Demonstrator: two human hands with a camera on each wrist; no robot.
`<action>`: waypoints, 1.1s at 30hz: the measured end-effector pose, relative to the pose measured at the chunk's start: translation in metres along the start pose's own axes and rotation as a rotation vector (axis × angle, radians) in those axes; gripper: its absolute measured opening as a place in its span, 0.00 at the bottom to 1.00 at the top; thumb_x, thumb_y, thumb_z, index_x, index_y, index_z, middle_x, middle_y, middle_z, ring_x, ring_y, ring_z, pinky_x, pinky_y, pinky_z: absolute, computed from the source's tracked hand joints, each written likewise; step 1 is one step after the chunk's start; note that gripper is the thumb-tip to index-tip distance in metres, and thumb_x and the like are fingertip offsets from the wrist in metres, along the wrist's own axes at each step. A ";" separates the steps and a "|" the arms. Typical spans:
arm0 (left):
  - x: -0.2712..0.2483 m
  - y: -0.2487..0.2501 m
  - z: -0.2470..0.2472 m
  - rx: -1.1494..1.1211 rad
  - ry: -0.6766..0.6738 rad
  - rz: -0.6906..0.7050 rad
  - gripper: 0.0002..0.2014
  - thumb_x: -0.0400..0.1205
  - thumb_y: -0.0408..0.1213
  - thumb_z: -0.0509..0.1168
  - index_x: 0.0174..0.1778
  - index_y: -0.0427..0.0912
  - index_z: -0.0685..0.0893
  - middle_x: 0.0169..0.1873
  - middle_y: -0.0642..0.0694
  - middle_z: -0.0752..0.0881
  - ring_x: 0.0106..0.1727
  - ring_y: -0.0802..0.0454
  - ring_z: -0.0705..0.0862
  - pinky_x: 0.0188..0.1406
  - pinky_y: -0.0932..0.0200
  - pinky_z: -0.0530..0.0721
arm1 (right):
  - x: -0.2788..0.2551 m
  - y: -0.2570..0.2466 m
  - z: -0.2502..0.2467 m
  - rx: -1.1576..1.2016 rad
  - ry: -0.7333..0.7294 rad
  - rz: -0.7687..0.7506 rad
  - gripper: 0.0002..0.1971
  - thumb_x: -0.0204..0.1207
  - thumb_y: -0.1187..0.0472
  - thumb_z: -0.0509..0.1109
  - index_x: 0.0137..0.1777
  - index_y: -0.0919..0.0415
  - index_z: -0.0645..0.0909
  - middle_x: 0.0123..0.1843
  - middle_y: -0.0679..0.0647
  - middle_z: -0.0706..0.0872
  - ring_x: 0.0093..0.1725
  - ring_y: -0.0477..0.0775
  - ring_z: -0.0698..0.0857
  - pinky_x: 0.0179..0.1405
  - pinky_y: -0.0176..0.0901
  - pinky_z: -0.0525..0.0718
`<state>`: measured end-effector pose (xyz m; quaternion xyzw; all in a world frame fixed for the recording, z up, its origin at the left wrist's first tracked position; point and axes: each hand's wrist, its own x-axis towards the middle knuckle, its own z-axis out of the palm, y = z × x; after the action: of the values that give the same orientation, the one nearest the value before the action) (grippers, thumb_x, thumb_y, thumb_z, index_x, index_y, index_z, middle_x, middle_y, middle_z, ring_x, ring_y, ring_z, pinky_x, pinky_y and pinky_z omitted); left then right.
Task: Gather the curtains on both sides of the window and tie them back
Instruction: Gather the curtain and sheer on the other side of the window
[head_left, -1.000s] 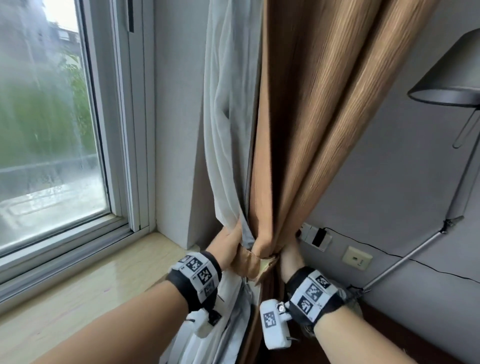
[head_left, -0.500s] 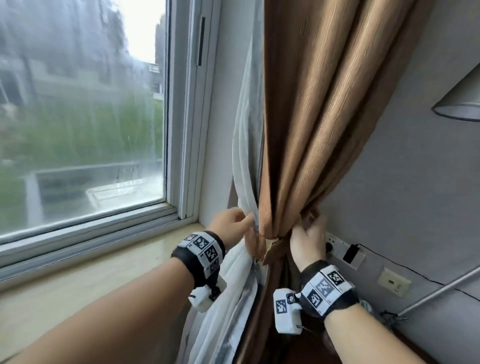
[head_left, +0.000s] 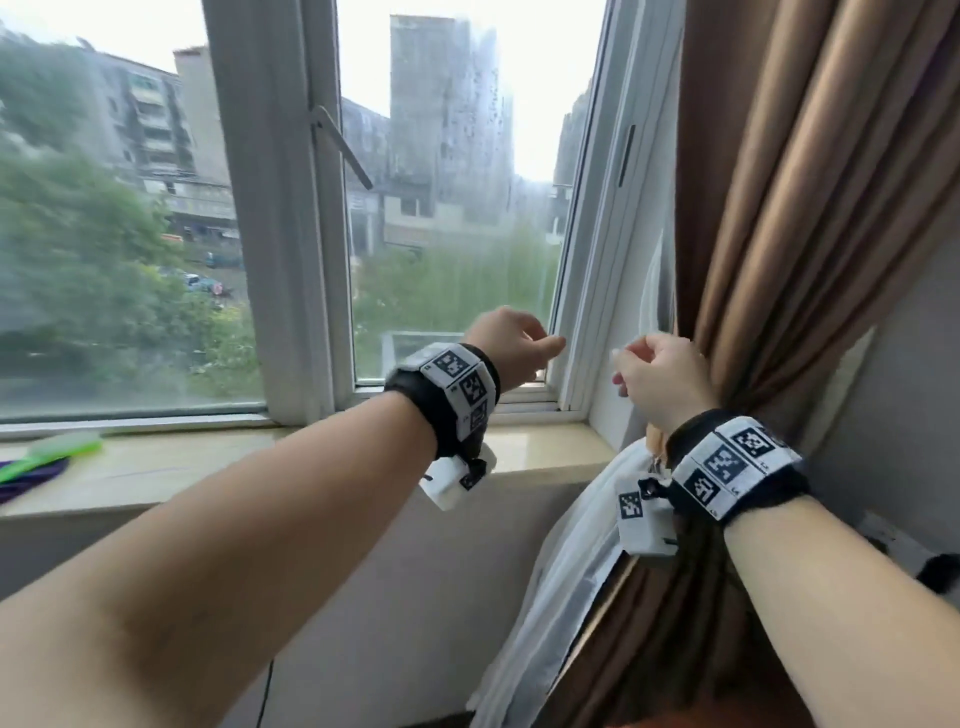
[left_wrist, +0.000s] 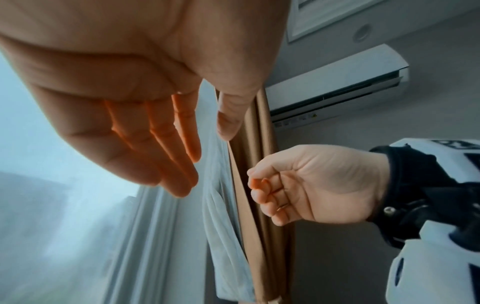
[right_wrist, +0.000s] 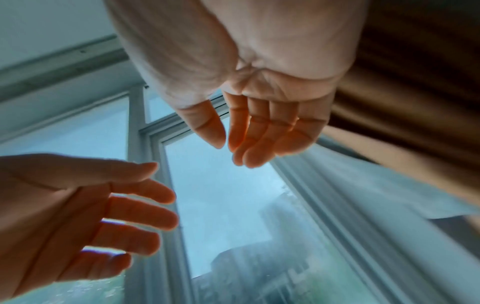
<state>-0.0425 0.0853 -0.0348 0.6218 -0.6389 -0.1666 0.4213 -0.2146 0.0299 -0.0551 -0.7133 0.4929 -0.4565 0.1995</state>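
The brown curtain (head_left: 789, 208) hangs at the right of the window, pinched in at waist height, with the white sheer curtain (head_left: 566, 582) bunched beside it. A tan strip (head_left: 655, 441) shows at the pinch, just behind my right wrist. My right hand (head_left: 639, 364) is raised in front of the curtain's edge with loosely curled fingers, holding nothing. My left hand (head_left: 540, 345) hovers before the window glass, fingers relaxed and empty. The left wrist view shows my left hand (left_wrist: 197, 144) spread near the brown curtain (left_wrist: 257, 131). In the right wrist view my right hand (right_wrist: 233, 139) is bare.
A pale stone sill (head_left: 540, 452) runs under the white-framed window (head_left: 280, 208). A green and purple object (head_left: 52, 452) lies on the sill at far left. An air conditioner (left_wrist: 337, 86) is mounted high on the wall. A dark cable (head_left: 265, 696) hangs below the sill.
Both hands have let go of the gathered curtain waist and risen up and left, away from it. The head view has swung left toward the window.
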 end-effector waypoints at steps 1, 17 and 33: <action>-0.013 0.000 -0.020 0.010 0.033 -0.013 0.15 0.81 0.48 0.66 0.45 0.38 0.88 0.40 0.43 0.93 0.43 0.48 0.92 0.48 0.50 0.90 | -0.003 -0.021 0.009 0.019 -0.031 -0.029 0.10 0.75 0.56 0.66 0.34 0.56 0.81 0.35 0.55 0.89 0.41 0.60 0.88 0.49 0.55 0.88; -0.417 -0.010 -0.331 0.139 0.979 -0.224 0.14 0.78 0.48 0.67 0.36 0.41 0.87 0.33 0.44 0.92 0.35 0.49 0.92 0.39 0.56 0.89 | -0.297 -0.423 0.185 0.821 -0.669 -0.700 0.09 0.66 0.55 0.68 0.29 0.59 0.82 0.24 0.53 0.85 0.25 0.54 0.83 0.28 0.51 0.81; -0.832 0.017 -0.462 0.383 1.434 -0.657 0.10 0.80 0.45 0.65 0.39 0.43 0.86 0.35 0.48 0.92 0.34 0.53 0.91 0.35 0.62 0.84 | -0.675 -0.630 0.236 0.897 -1.264 -1.031 0.09 0.76 0.62 0.69 0.34 0.60 0.82 0.28 0.56 0.88 0.26 0.51 0.84 0.30 0.41 0.80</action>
<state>0.1841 1.0093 -0.0254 0.7943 -0.0158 0.2695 0.5443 0.2479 0.8627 -0.0175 -0.8163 -0.3077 -0.1633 0.4606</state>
